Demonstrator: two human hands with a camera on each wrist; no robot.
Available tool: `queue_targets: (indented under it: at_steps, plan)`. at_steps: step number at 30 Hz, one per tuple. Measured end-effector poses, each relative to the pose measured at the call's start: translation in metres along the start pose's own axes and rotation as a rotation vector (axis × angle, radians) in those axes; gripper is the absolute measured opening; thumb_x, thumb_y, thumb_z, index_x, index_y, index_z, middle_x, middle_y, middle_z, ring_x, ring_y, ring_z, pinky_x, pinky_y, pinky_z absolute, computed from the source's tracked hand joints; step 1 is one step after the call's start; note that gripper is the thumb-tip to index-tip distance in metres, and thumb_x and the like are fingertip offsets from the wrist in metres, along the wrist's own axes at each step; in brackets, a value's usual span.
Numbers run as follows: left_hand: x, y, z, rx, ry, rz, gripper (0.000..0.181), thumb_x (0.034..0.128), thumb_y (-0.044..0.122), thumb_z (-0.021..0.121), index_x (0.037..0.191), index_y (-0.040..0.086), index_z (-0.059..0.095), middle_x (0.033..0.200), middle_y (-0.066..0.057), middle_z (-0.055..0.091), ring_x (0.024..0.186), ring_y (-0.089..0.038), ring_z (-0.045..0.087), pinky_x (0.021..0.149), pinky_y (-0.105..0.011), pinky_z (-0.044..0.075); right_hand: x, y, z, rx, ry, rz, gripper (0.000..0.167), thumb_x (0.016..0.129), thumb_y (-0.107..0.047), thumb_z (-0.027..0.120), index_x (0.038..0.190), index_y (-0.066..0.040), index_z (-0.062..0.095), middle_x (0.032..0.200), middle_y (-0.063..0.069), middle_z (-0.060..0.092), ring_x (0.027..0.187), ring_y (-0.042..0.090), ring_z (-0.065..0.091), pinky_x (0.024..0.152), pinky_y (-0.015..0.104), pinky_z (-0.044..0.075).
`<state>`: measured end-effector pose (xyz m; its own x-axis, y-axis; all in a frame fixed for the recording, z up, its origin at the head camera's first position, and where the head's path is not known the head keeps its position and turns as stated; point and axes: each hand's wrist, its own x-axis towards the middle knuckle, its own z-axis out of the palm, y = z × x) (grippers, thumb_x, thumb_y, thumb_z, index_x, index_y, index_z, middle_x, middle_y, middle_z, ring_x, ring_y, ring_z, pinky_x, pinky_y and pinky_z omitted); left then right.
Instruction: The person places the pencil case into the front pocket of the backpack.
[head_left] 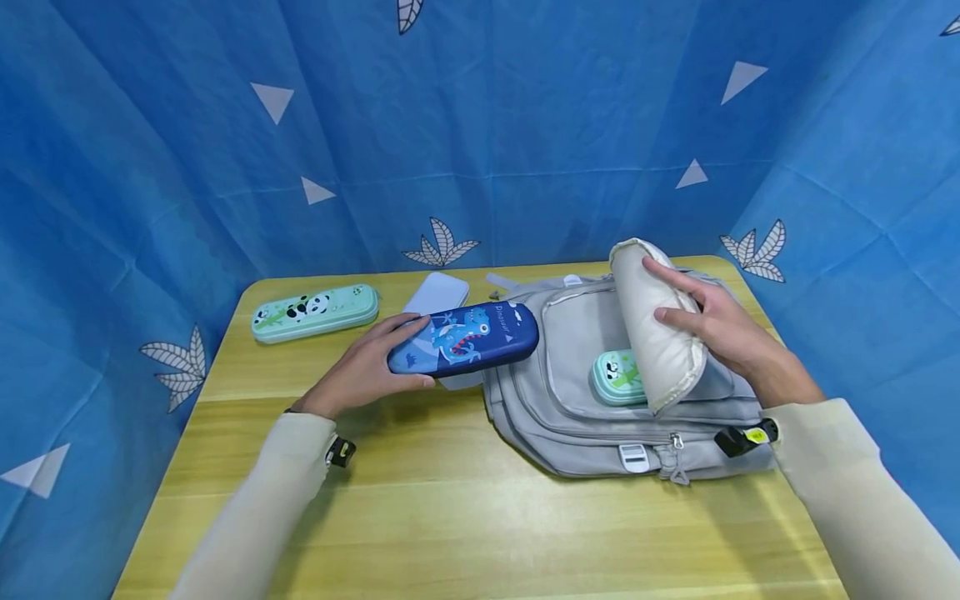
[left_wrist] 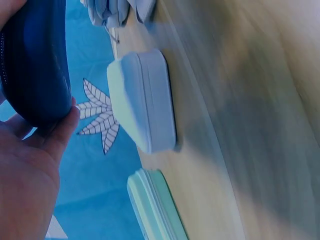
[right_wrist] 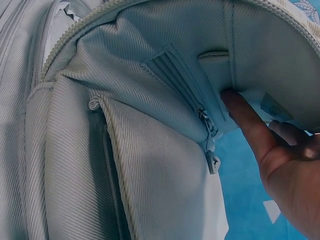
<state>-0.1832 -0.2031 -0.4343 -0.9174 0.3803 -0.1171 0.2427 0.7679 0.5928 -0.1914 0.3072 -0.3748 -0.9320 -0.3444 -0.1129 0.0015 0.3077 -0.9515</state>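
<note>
In the head view, my left hand (head_left: pixel 371 367) grips one end of a dark blue pencil case (head_left: pixel 472 337) with a dinosaur print, held above the table. Its other end reaches to the side of a grey backpack (head_left: pixel 577 325) lying on the table. My right hand (head_left: pixel 723 329) holds up a cream padded flap (head_left: pixel 652 333) of the backpack, thumb and index finger on its cream face. The right wrist view shows other fingers (right_wrist: pixel 245 120) against the flap's grey side. A mint panda pencil case (head_left: pixel 617 377) lies at the backpack, partly hidden by the flap.
A second mint panda pencil case (head_left: pixel 315 312) lies at the table's back left. A pale lavender case (left_wrist: pixel 150 102) stands beside it, partly behind the blue one in the head view. The wooden table (head_left: pixel 487 533) backs onto a blue patterned curtain (head_left: pixel 480 125).
</note>
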Motion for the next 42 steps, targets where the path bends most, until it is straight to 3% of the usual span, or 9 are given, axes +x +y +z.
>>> queue_targets:
  at_steps: [7,14,26,42]
  plan:
    - [0.013,0.011,0.007,0.001,-0.018,0.011,0.104,0.0838,0.073,0.083,0.17,0.041,0.036,0.179,-0.002,0.029,0.161,-0.04,0.032,0.122,-0.069,0.042,-0.001,0.002,0.002,0.001,0.006,-0.003,0.076,0.112,-0.012,0.061,0.175,-0.032,0.024,0.184,0.018,-0.002,0.163,0.052,0.015,0.091,0.016,0.057]
    - [0.025,0.024,0.011,0.014,-0.024,0.025,0.102,0.086,0.067,0.085,0.171,0.041,0.035,0.18,-0.001,0.028,0.161,-0.04,0.031,0.122,-0.069,0.041,0.0,0.0,0.002,-0.003,0.005,-0.013,0.076,0.111,-0.012,0.062,0.175,-0.033,0.026,0.184,0.018,-0.001,0.164,0.053,0.014,0.091,0.015,0.057]
    - [0.046,0.045,0.02,-0.015,-0.045,0.107,0.097,0.0893,0.058,0.086,0.171,0.04,0.036,0.181,0.002,0.027,0.164,-0.034,0.028,0.126,-0.067,0.038,-0.001,-0.002,0.001,-0.011,0.017,0.004,0.076,0.111,-0.012,0.062,0.174,-0.034,0.027,0.184,0.018,0.0,0.163,0.051,0.015,0.091,0.015,0.056]
    - [0.066,0.066,0.033,0.015,-0.084,0.161,0.098,0.0907,0.06,0.084,0.172,0.036,0.035,0.18,0.0,0.027,0.167,-0.035,0.024,0.128,-0.065,0.036,-0.002,-0.003,0.002,0.007,0.011,-0.012,0.075,0.111,-0.011,0.06,0.174,-0.033,0.027,0.184,0.02,-0.001,0.162,0.052,0.015,0.092,0.015,0.057]
